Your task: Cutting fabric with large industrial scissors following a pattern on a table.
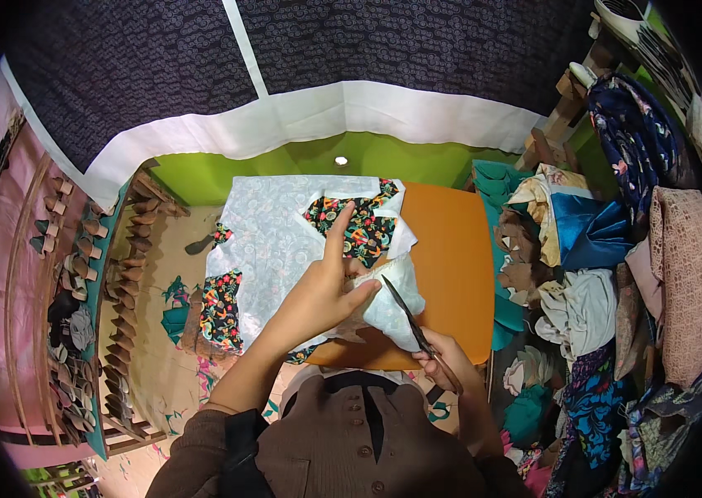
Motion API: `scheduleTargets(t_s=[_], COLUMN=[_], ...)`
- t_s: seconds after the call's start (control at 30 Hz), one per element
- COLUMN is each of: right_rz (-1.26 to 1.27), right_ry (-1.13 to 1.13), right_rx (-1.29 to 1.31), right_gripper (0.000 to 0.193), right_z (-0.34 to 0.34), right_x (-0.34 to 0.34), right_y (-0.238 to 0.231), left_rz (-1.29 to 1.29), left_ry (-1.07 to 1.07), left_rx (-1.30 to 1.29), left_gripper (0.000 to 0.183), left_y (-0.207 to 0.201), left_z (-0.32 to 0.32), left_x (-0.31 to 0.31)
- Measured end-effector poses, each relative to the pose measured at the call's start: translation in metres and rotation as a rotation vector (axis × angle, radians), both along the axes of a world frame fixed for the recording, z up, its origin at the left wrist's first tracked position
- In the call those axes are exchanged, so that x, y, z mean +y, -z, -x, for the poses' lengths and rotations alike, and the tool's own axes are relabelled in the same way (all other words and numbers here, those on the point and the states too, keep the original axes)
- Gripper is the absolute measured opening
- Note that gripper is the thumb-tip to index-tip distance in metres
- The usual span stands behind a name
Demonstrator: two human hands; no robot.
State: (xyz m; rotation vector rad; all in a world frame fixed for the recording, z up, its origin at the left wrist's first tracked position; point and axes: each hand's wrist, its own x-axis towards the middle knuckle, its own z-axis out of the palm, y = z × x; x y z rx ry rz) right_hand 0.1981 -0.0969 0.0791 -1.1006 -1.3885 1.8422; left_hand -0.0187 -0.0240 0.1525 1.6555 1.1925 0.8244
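My left hand (333,280) is over the middle of the table, its index finger stretched out and its thumb on the edge of a white-backed fabric piece (405,278), gripping it. A pair of scissors (405,309) is in my right hand (449,358), lower right, with its blades slanting up and left across that piece. Under my left hand lies a larger floral fabric (272,224), mostly pale side up. Its dark, bright-patterned side shows at the folded parts. Whether the blades are apart is hard to see.
The orange-brown table (450,241) shows on the right. Beside it stand heaped cloths (583,307). A wooden rack with rows of shoe forms (123,315) is at the left. A dark curtain with a white border (368,104) hangs beyond. Fabric scraps (206,378) lie on the floor.
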Motion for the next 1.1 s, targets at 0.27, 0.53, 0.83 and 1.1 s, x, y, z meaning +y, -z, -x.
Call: scheduleTargets(t_s=[0.27,0.53,0.83,1.1], right_rz=[-0.06,-0.056,0.022,-0.11], right_ry=[0.011,0.004,0.015,-0.011], right_rx=[0.015,0.005,0.008,0.036], right_gripper=[0.069,0.043,0.039,0.054], right_z=[-0.004,-0.009,-0.013,-0.011], right_x=[-0.002,-0.003,-0.004,-0.004], right_y=[0.007,0.02,0.018,0.012], left_rz=[0.016,0.051,0.103,0.107], left_ry=[0.006,0.005,0.045,0.038], left_rx=[-0.022,-0.066,-0.061,-0.113], left_gripper=[0.087,0.089,0.087,0.09], left_y=[0.0,-0.001,0.004,-0.005], left_z=[0.002,0.001,0.011,0.006], left_x=[0.0,0.0,0.007,0.003])
